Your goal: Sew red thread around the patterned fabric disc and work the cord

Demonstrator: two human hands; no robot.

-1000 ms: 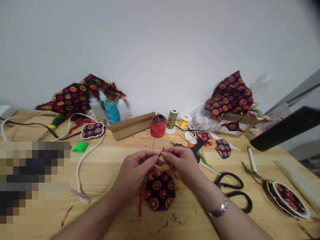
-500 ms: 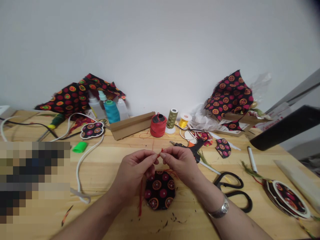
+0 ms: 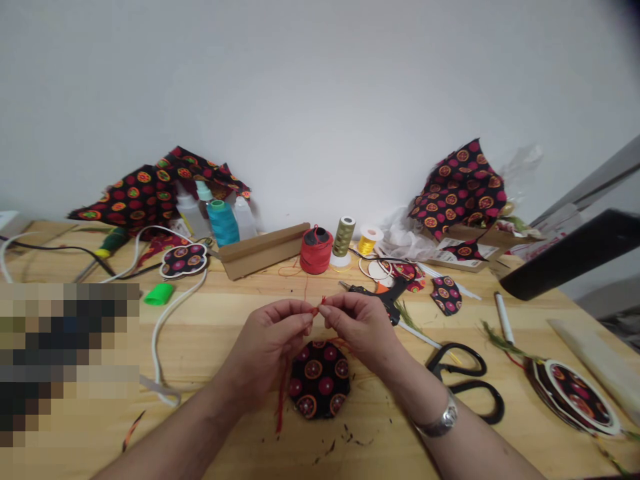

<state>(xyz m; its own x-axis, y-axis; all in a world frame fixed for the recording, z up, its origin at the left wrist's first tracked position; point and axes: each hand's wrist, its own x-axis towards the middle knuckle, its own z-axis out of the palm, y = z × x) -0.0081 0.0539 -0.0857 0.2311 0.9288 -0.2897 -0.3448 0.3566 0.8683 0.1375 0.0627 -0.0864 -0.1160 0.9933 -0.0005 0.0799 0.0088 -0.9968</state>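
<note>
My left hand (image 3: 273, 340) and my right hand (image 3: 357, 327) meet at the middle of the table, each pinching red thread (image 3: 315, 311) between thumb and fingertips. A short frayed tip of the thread pokes up by my right fingertips. From under my left hand a longer red strand hangs down to the left. Just below both hands lies an octagonal pad (image 3: 320, 381) covered in black fabric with orange and magenta circles. A thin line of thread runs up towards the red spool (image 3: 317, 251).
Black-handled scissors (image 3: 487, 403) lie beside my right forearm, a glue gun (image 3: 385, 293) behind my right hand. Further back stand a cardboard strip (image 3: 267, 252), an olive thread cone (image 3: 345, 237) and a teal spool (image 3: 223, 223). A round fabric-covered piece (image 3: 583, 397) sits at right.
Both hands stay in nearly the same place, pinching the thread. My left fingers have shifted slightly at the thread; the objects on the table have not moved.
</note>
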